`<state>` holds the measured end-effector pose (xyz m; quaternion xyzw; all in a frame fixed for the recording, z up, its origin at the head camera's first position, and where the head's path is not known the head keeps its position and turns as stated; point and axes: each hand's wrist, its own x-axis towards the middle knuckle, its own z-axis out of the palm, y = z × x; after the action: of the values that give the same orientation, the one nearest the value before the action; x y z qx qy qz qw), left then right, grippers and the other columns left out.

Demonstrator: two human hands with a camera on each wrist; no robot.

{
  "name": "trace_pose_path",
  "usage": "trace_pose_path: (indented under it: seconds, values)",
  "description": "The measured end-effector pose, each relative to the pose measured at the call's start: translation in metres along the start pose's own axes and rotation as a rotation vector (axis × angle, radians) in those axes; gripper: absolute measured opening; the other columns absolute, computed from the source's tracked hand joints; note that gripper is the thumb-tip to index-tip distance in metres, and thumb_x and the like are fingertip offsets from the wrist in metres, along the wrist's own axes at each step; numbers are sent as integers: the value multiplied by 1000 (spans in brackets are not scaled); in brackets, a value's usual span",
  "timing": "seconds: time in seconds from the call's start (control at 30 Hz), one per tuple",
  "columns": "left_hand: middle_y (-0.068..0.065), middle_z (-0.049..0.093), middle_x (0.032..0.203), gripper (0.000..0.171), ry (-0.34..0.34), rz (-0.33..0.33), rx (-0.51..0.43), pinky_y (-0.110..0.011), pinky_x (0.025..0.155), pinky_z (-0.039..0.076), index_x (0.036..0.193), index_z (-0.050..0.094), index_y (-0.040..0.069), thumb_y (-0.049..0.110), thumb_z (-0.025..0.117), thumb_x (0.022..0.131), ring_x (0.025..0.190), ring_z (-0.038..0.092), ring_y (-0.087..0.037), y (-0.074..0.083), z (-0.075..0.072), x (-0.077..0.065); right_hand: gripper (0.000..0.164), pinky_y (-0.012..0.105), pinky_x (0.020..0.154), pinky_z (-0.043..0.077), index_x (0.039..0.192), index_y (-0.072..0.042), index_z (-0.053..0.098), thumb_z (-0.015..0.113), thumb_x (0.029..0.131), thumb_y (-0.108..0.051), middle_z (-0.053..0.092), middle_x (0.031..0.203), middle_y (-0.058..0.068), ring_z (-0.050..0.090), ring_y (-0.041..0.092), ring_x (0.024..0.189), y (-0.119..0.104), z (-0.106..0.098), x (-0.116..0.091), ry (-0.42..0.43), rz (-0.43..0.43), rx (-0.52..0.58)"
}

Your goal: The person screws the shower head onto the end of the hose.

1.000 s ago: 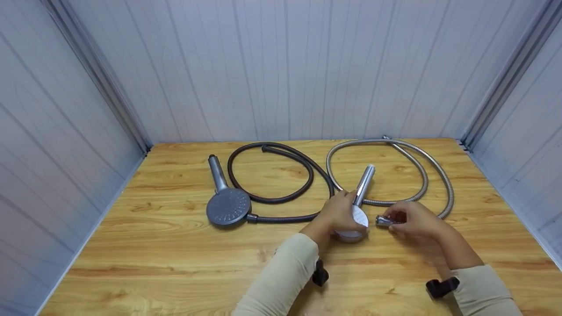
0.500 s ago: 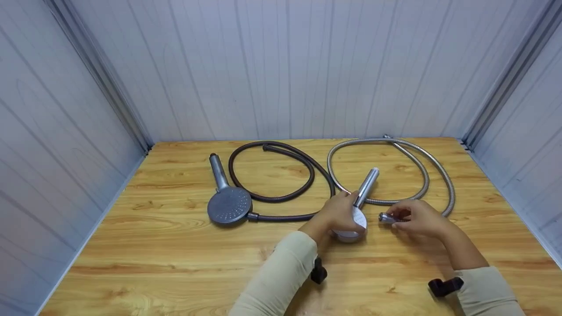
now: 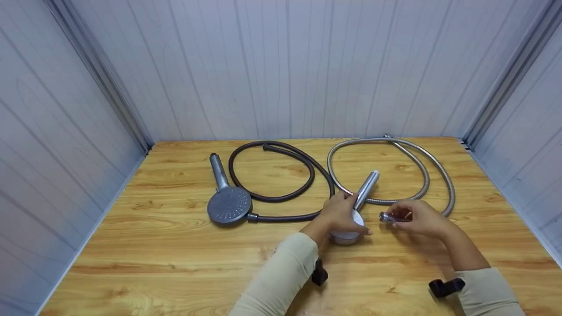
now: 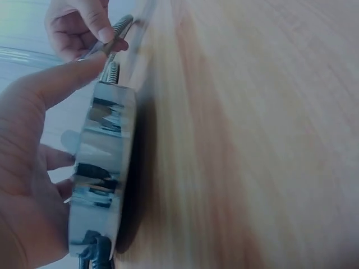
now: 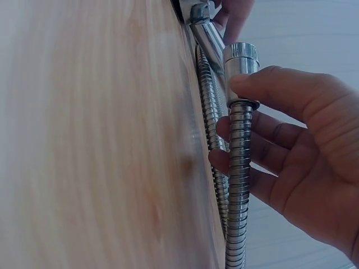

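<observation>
Chrome shower head (image 4: 100,168): slid a touch toward the person vs half a second ago, so there's a slightly bigger gap to the hose end. It's on the tabletop (image 3: 175,263), right of middle, handle (image 3: 367,189) angled away to the right.
Left hand (image 3: 340,215): grip clamped round the disc part of it, thumb now poking past the rim.
Right hand (image 3: 419,219): grip pinched on the end piece (image 5: 241,61) of the silver hose (image 5: 240,168), pretty much same spot as before. End piece and chrome shower head are near each other but apart.
Grey shower head (image 3: 229,205) and dark hose (image 3: 281,219): haven't budged. Can't tell if that hose's fitting actually touches the disc.
Hard to see: left hand covers a big chunk of the chrome face from the head cam, left wrist view is kinda hazy, right wrist view chops the shower head off up top. Sleeves (image 3: 281,272) run out of frame.
Materials: mirror-shiny chrome rim, ribbed metal hose with a smooth end piece, grey disc dotted with nozzles, yellowish wood-grain tabletop, pale streaky wall panels (image 3: 281,66).
</observation>
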<state>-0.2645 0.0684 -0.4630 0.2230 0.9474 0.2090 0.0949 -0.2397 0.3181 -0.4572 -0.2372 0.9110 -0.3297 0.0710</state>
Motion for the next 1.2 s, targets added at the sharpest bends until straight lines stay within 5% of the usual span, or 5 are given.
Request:
trace_pose_path:
  seconds: [0.27, 0.67, 1.0, 1.2]
  values:
    - [3, 58, 126, 95, 14, 11, 89, -29, 91, 36, 147, 43, 22, 60, 79, 69, 108, 49, -15, 4, 3, 3, 22, 28, 75, 50, 109, -9, 68, 72, 88, -14, 66, 99, 1, 60, 19, 89, -3, -1, -1, -23, 11, 47]
    - [6, 58, 128, 79, 73, -27, 43, -31, 91, 36, 142, 49, 25, 54, 77, 74, 110, 51, -14, 8, 5, 1, 24, 26, 79, 50, 113, -4, 65, 69, 90, -11, 66, 103, 7, 61, 17, 91, -5, -2, -2, -10, -40, 174]
    - [10, 63, 88, 36, 166, -77, 69, -31, 75, 40, 106, 69, 24, 42, 78, 77, 85, 57, -12, 7, 9, 7, 25, 28, 78, 50, 112, -5, 66, 69, 88, -9, 66, 102, 7, 60, 19, 91, -4, -3, -3, -2, -26, 182]
    - [8, 63, 86, 39, 142, -72, 4, -28, 70, 45, 117, 69, 23, 29, 77, 80, 77, 56, -9, 5, 3, 8, 23, 29, 77, 50, 111, -8, 66, 71, 88, -11, 66, 99, 5, 60, 18, 89, -2, -3, -3, 10, -36, 174]
